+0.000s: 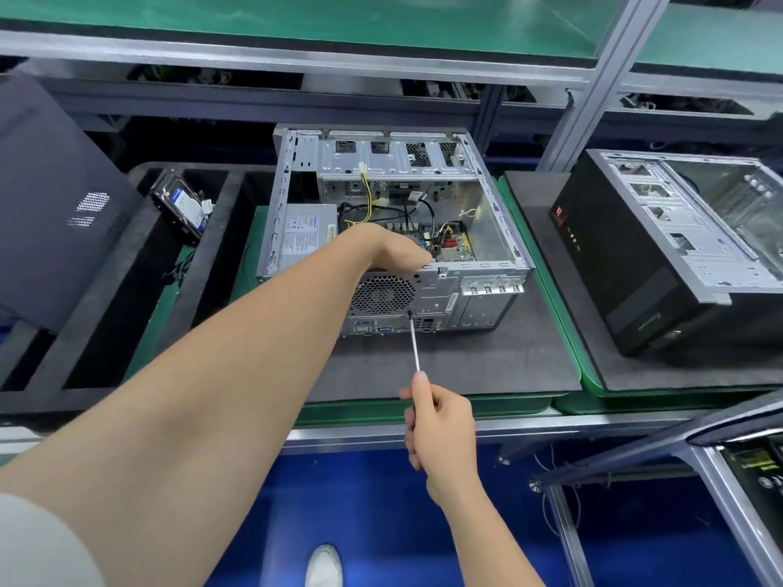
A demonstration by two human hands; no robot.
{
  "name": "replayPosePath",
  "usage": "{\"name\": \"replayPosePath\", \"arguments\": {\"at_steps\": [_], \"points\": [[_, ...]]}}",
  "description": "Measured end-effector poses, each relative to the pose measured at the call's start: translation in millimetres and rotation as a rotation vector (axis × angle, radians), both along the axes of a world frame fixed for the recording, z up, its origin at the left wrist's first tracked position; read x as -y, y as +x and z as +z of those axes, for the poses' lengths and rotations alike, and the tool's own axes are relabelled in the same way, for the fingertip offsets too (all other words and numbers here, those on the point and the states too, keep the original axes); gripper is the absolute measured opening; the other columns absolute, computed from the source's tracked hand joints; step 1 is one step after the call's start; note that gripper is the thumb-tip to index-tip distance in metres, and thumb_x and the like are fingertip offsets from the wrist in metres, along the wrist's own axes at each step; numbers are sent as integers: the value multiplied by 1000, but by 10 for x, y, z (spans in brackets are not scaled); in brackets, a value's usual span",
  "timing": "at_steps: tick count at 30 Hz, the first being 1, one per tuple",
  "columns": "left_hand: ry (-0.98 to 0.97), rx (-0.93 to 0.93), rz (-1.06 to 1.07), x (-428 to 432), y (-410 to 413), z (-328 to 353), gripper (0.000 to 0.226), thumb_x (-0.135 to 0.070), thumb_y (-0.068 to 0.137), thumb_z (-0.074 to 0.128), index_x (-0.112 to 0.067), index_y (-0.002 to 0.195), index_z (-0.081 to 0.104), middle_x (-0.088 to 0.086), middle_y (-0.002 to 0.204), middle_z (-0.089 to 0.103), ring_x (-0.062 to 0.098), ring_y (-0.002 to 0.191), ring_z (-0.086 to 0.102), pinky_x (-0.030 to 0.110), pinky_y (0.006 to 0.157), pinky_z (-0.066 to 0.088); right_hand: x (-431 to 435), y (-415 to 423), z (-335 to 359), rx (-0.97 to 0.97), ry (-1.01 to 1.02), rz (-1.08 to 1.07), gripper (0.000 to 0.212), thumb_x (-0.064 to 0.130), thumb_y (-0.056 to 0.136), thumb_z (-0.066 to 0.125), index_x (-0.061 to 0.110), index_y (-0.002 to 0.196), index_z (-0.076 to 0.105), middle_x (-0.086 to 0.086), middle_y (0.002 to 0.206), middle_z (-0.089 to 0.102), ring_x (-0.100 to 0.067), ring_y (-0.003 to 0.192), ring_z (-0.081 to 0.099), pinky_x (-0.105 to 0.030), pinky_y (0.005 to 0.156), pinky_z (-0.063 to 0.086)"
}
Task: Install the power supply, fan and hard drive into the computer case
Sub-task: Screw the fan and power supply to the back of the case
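right hand [440, 421] gripping screwdriver [414, 345], tip at fan grille [383, 295], left hand [394, 247] inside case [487, 286], fingers hidden

Bright, cool white light falls evenly from overhead; shadows are soft and faint, deepest in the recess under the green shelf [296, 19], whose top shows a pale sheen. The bare metal of the computer case [478, 305] glints in patches, and the shaft of the screwdriver [414, 345] carries a thin highlight. The wide lens bends the aluminium post [593, 91] and stretches the corners; the centre is fairly sharp, while the left forearm [254, 353] close to the camera is soft, and fine print on labels is unreadable.
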State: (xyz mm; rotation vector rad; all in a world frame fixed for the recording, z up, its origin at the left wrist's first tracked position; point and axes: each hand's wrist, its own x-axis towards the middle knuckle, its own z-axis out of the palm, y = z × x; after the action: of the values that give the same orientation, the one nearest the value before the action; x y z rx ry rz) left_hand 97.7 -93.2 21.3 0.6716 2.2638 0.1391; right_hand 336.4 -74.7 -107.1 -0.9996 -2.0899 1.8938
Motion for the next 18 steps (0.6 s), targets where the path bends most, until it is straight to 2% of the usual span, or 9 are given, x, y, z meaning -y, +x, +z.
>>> {"name": "replayPosePath", "arguments": {"at_steps": [5,8,9,10,12,13,15,16,18], "points": [[-8,-13,-39,-8,-22,-41,56,-27,107,23,10,148,17,19,163,19,34,150,15,46,120,17,-253,28,-62,-74,-1351,12,42,41,97,65,1,104,71,4,61,40,-6,35,32,-20,27,21],[-8,26,-35,0,-17,-27,55,-29,108,23,10,145,30,21,159,30,30,147,29,45,118,22,-261,62,-94,-122,-1498,19,44,41,95,67,-1,109,70,1,67,49,-6,36,38,-18,26,27],[-5,34,-43,10,-11,-17,53,-30,108,22,9,141,40,23,155,35,26,141,39,38,119,11,-241,55,-86,-105,-1390,17,43,42,94,69,0,105,70,-3,71,54,-8,38,41,-19,27,30],[0,41,-52,21,5,-4,51,-29,108,23,7,134,48,24,149,42,23,134,46,32,89,16,-222,41,-69,-67,-1210,7,43,42,93,72,0,98,70,-7,74,57,-11,42,45,-21,29,33],[21,25,-78,28,27,6,44,-23,107,24,7,119,54,5,150,17,21,117,55,48,115,28,-192,35,-40,-5,-672,-23,45,40,92,76,-3,87,65,-11,70,59,-19,48,51,-29,36,42],[35,6,-83,19,17,-4,39,-20,107,25,3,103,56,0,111,23,15,99,55,47,98,34,-179,40,-22,27,-319,-14,48,42,95,72,-3,82,61,-9,67,60,-22,49,53,-34,40,46],[42,-19,-67,1,17,-9,35,-17,107,25,-5,86,50,-1,104,13,1,112,29,46,88,35,-144,56,9,212,402,56,49,53,102,53,12,76,58,2,62,59,-21,55,55,-36,50,46],[43,-30,-70,0,25,-3,34,-16,107,25,-10,80,44,2,89,15,19,77,12,42,79,34,-121,56,35,315,659,83,48,57,103,43,19,77,55,5,64,59,-21,59,56,-36,53,43],[38,-39,-74,14,45,18,30,-16,107,24,-17,79,32,1,82,30,15,71,26,36,68,28,-105,25,78,361,745,104,50,56,106,36,18,79,55,4,67,60,-23,63,58,-37,55,42]]}}
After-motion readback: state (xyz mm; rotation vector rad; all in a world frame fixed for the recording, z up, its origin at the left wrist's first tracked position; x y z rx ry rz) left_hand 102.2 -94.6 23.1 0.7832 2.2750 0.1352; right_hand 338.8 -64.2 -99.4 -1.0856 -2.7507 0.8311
